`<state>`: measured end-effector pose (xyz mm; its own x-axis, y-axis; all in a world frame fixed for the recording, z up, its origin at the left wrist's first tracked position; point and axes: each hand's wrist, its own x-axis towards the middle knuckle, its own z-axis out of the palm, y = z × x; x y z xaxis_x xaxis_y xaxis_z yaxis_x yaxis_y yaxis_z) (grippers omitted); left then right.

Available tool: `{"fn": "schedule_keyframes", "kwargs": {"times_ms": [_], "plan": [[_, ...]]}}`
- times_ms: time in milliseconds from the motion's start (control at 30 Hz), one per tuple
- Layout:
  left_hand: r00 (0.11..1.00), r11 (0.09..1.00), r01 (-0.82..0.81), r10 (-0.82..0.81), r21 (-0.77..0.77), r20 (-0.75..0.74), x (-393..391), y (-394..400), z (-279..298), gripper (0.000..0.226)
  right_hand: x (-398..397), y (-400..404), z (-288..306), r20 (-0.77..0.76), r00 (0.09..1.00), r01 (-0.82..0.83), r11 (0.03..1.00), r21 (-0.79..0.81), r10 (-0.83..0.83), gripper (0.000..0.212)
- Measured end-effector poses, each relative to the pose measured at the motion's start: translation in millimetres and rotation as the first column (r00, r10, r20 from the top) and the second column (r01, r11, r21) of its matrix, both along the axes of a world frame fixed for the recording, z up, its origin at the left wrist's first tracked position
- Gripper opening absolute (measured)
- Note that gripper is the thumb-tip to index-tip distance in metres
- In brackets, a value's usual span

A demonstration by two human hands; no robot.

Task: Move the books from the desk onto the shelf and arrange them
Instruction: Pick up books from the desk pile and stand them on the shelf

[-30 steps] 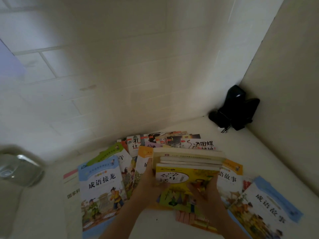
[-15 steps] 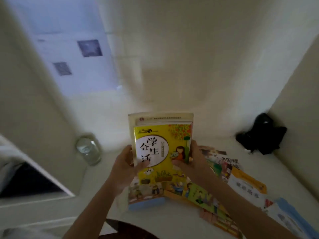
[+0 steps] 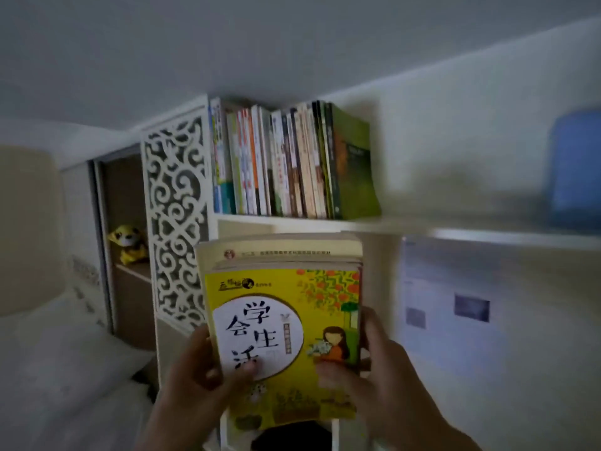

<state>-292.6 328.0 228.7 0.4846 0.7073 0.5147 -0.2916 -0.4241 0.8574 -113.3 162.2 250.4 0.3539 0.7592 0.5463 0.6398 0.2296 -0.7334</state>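
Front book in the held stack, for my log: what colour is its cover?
Yellow front book, head view.

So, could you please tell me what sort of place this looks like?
Most likely a child's bedroom or study at home: a wall shelf packed with upright books, a yellow plush toy in a cubby, and a stack of children's books held in both hands.

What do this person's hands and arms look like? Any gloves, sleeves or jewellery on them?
Both are bare. The left hand and right hand wear no gloves, and no ring shows on the visible fingers. No watch or bracelet shows at either wrist, and the forearms run bare to the bottom edge of the picture, so no sleeve is in view. The picture is dim and blurred, so small details could be missed.
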Motion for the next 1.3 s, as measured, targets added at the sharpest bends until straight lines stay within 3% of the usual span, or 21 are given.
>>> {"fn": "schedule_keyframes", "kwargs": {"times_ms": [100, 233, 333, 433, 633, 833, 967, 1033, 1100, 1200, 1300], "plan": [[0.996, 0.988, -0.028, 0.014, 0.155, 0.087, -9.0, 11.8, 75.8, 0.055, -6.9, 18.2, 75.1, 0.102, 0.995, -0.008, 0.994, 0.107, -0.003, 0.052], [0.990, 0.960, -0.048, 0.010, 0.275, 0.138, 24.3, 13.6, 160.4, 0.060, 26.1, 22.4, 171.4, 0.201, 0.970, 0.100, 0.978, 0.185, -0.137, 0.064], [0.980, 0.951, -0.115, 0.061, 0.288, 0.190, 76.8, 11.7, 205.7, 0.059, 71.2, 16.5, 227.3, 0.178, 0.961, 0.184, 0.971, 0.153, -0.210, 0.062], [0.981, 0.958, -0.118, 0.073, 0.262, 0.177, 136.3, 9.6, 231.9, 0.054, 116.8, 12.8, 254.8, 0.057, 0.971, 0.227, 0.970, 0.091, -0.232, 0.056], [0.986, 0.943, -0.168, 0.154, 0.287, 0.071, 225.4, 26.5, 234.2, 0.051, 190.4, 30.2, 253.7, -0.079, 0.947, 0.307, 0.949, -0.063, -0.312, 0.052], [0.978, 0.887, -0.174, 0.208, 0.427, -0.033, 237.7, 50.3, 232.0, 0.067, 230.9, 71.4, 245.1, -0.162, 0.959, 0.219, 0.970, -0.103, -0.234, 0.046], [0.970, 0.773, -0.104, 0.218, 0.625, -0.108, 231.6, 60.4, 220.5, 0.091, 248.4, 84.2, 244.0, -0.189, 0.967, 0.160, 0.984, -0.084, -0.173, 0.045], [0.951, 0.700, -0.159, 0.298, 0.697, -0.082, 230.9, 63.8, 216.3, 0.100, 246.5, 87.1, 243.3, -0.188, 0.965, 0.170, 0.982, -0.079, -0.182, 0.044], [0.938, 0.660, -0.222, 0.346, 0.718, -0.028, 232.2, 65.4, 212.8, 0.101, 238.1, 94.2, 239.9, -0.080, 0.966, 0.241, 0.967, -0.086, -0.248, 0.044], [0.929, 0.631, -0.267, 0.369, 0.728, 0.020, 238.2, 67.0, 205.4, 0.104, 229.2, 108.3, 229.5, 0.205, 0.950, 0.279, 0.936, -0.216, -0.236, 0.063], [0.903, 0.576, -0.349, 0.419, 0.739, 0.099, 246.7, 72.8, 198.6, 0.109, 233.2, 111.3, 218.9, 0.185, 0.964, 0.250, 0.890, -0.380, -0.192, 0.101]]}}
